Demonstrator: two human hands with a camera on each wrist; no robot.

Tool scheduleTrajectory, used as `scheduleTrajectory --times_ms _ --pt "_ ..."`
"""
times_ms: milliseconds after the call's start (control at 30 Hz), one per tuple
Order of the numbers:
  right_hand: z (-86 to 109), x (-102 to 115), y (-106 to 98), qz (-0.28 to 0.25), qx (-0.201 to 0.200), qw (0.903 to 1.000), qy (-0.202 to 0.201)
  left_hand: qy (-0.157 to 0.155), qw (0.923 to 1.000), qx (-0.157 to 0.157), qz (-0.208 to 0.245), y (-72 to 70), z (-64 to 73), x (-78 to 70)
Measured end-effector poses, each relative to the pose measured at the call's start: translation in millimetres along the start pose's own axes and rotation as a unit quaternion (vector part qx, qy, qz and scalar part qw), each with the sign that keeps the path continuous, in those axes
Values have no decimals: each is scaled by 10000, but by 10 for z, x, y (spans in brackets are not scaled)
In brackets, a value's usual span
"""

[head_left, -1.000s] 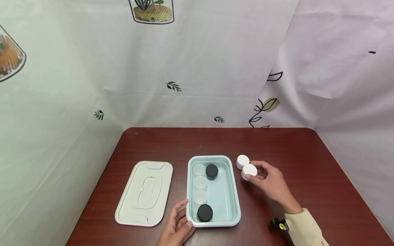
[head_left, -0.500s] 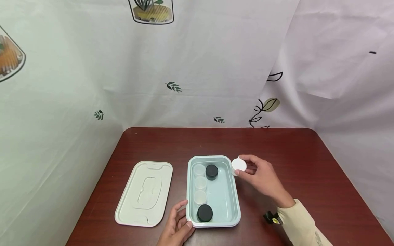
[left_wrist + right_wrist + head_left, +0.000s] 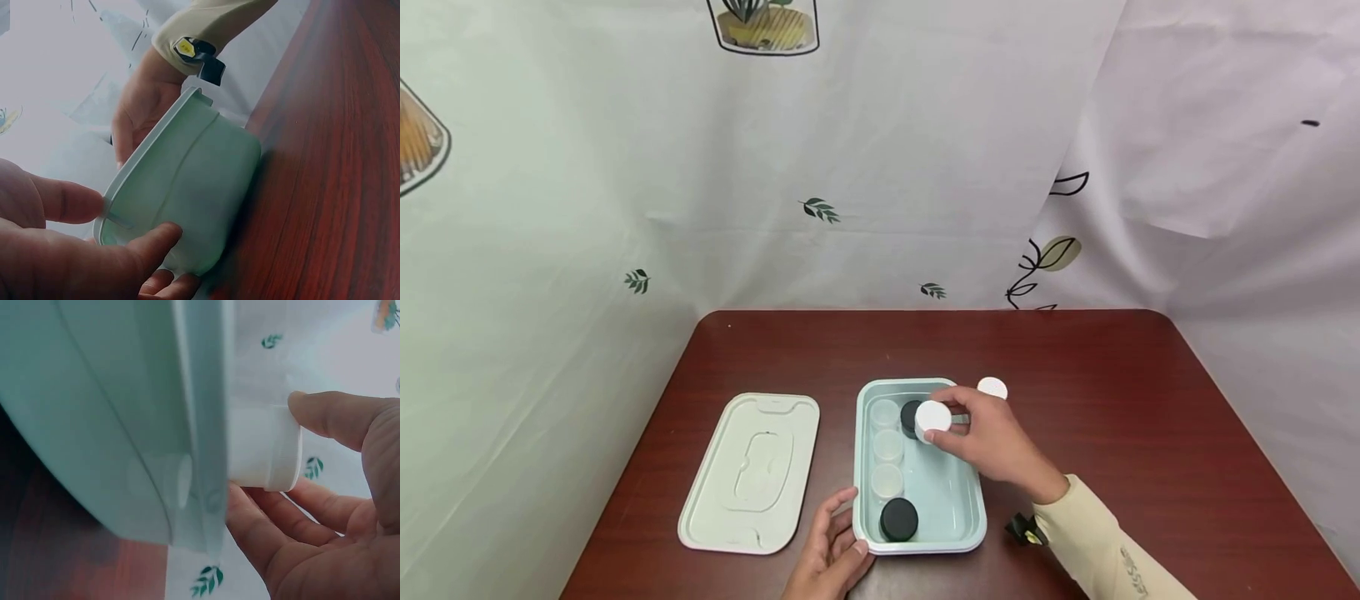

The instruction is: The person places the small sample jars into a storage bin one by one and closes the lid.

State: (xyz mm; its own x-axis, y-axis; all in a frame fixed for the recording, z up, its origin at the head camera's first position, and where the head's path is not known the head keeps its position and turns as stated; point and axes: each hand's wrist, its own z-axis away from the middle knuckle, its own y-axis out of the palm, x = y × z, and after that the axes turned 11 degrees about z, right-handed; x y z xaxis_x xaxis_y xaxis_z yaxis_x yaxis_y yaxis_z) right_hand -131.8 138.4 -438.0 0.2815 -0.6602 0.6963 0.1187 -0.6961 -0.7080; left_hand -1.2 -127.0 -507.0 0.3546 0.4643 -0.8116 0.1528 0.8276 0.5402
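My right hand grips a white-lidded round jar between thumb and fingers. It is above the far part of the pale blue plastic container, and in the right wrist view the jar shows beyond the container's rim. A black-lidded jar is partly covered by the held one. Another black-lidded jar sits at the container's near left. Three translucent round jars line its left side. My left hand holds the container's near left corner, thumb and fingers against its wall.
A second white jar stands on the table right of the container, partly hidden by my right hand. The off-white flat lid lies on the left. Dark red wooden table; printed cloth hangs behind.
My right hand has carried the white jar left from beside the other white jar, across the rim, to above the container. The left hand stays at the corner.
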Motion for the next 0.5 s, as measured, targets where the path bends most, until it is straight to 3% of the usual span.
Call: scheduleTrajectory --times_ms 267,500 --pt "-12 102 159 889 289 9954 -222 -131 9999 -63 -24 7 2 -10" --pt "-10 147 275 1987 162 9767 -793 -158 9999 -67 -7 9 4 -16"
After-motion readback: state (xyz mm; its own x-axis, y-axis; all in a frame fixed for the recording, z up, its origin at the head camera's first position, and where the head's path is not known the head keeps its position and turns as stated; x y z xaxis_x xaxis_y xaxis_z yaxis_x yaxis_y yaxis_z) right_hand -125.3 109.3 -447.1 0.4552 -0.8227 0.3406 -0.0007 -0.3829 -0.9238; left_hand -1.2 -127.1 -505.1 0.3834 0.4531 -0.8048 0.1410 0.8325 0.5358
